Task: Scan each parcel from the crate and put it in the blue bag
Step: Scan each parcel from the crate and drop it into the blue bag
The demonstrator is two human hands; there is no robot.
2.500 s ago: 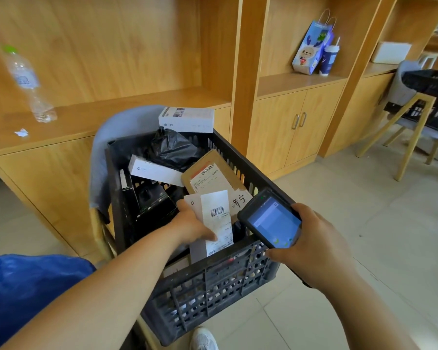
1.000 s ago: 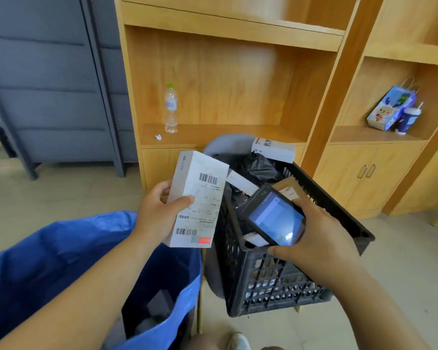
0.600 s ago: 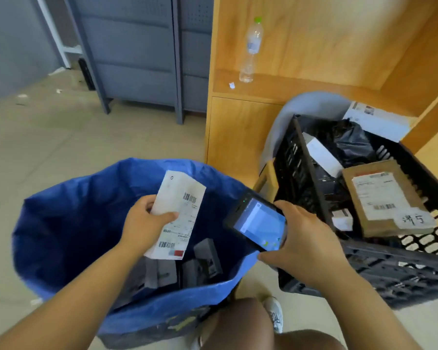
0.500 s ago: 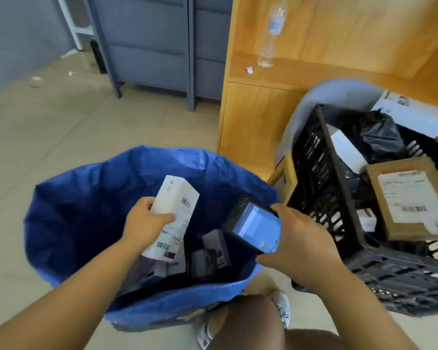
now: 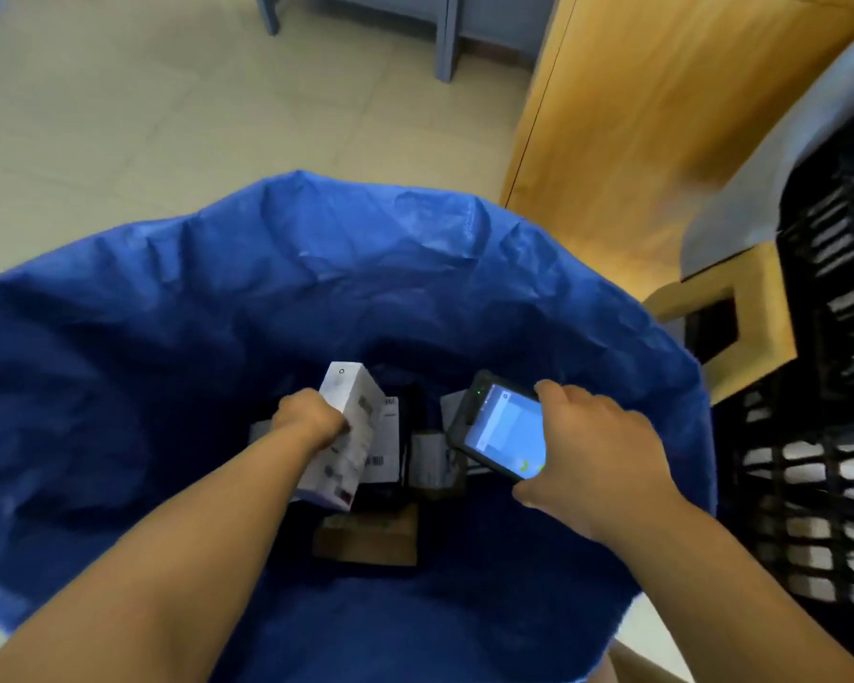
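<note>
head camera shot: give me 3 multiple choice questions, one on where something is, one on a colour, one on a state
1. Where is the white box?
A. on the floor
B. down inside the bag, in the left hand
C. on a shelf

2. What colour is the crate?
A. black
B. white
C. yellow

3. What is the right hand doing?
A. holding the scanner
B. hanging open and empty
C. gripping a bottle

Answers:
1 B, the box sits below the bag's rim with the left hand's fingers round it.
2 A, its mesh wall is black.
3 A, its fingers curl round the scanner's edge, screen lit.
</note>
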